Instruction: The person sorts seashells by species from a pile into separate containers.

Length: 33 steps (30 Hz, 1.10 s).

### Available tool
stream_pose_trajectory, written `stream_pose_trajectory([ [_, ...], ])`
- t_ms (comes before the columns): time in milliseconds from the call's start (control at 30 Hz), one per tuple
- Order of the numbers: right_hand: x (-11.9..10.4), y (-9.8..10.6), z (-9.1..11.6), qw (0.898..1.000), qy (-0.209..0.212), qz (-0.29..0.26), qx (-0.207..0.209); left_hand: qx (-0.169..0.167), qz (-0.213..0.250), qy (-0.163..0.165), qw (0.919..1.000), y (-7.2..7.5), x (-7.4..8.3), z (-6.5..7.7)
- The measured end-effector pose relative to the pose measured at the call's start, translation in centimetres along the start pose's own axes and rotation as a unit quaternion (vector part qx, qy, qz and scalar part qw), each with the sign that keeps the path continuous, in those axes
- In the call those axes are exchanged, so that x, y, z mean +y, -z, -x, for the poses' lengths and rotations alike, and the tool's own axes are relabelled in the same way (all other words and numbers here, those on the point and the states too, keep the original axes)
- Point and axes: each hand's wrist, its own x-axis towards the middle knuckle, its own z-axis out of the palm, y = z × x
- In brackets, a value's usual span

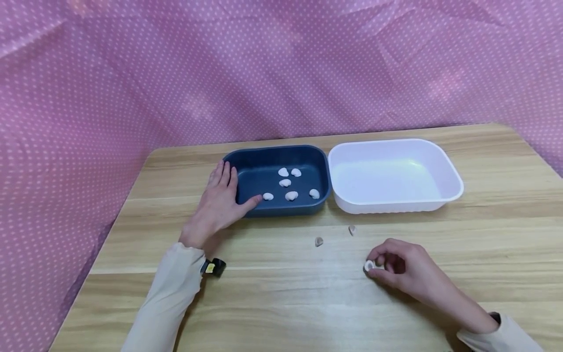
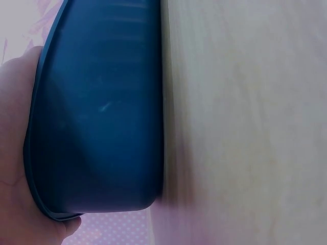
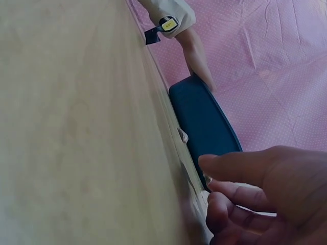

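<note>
My right hand [image 1: 411, 274] has its thumb and forefinger together on a small shell [image 1: 368, 265], pinching it low over the bench [image 1: 286, 303]; the shell's pale, hollow side shows between my fingertips; my left hand [image 1: 217, 203] lies at the left end of the dark blue basin [image 1: 286, 211], fingers straight and side by side along the rim, thumb set apart over the near edge; a black device with a yellow label [image 1: 214, 267] sits at my left wrist, beside the cuff of my pale sleeve [image 1: 169, 288]; beyond my right hand, two loose shells [image 1: 318, 241] lie on the bench, near the basins; six white shells [image 1: 292, 196] are inside the dark blue basin, one close to my left thumb; just right of it stands the white basin [image 1: 391, 208]; behind the bench hangs a pink cloth with white dots [image 1: 272, 73].
</note>
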Motion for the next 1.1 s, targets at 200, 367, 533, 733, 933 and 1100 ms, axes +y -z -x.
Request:
stream_pose_trajectory([
  [200, 0.1, 0.7, -0.9, 1.0, 0.0, 0.019, -0.002, -0.002, -0.005, -0.001, 1.0, 0.0, 0.0, 0.0],
  [367, 0.0, 1.6, -1.8, 0.999, -0.022, 0.033, -0.005, -0.001, -0.005, -0.002, 1.0, -0.1, 0.0, 0.1],
  [533, -0.2, 2.3, -2.6, 0.997, -0.066, 0.044, -0.016, 0.003, -0.005, -0.003, 1.0, 0.0, 0.0, 0.0],
  [733, 0.0, 3.4, -3.4, 0.998, -0.028, 0.055, 0.019, 0.004, -0.004, -0.007, 1.0, -0.1, 0.0, 0.0],
  [933, 0.0, 4.8, -4.6, 0.997, -0.008, 0.062, 0.049, 0.009, -0.003, -0.003, 1.0, -0.1, -0.1, 0.0],
  [1100, 0.2, 5.6, -5.4, 0.996, -0.011, 0.068, 0.055, 0.011, 0.004, -0.001, 0.9999, -0.2, -0.1, 0.1],
])
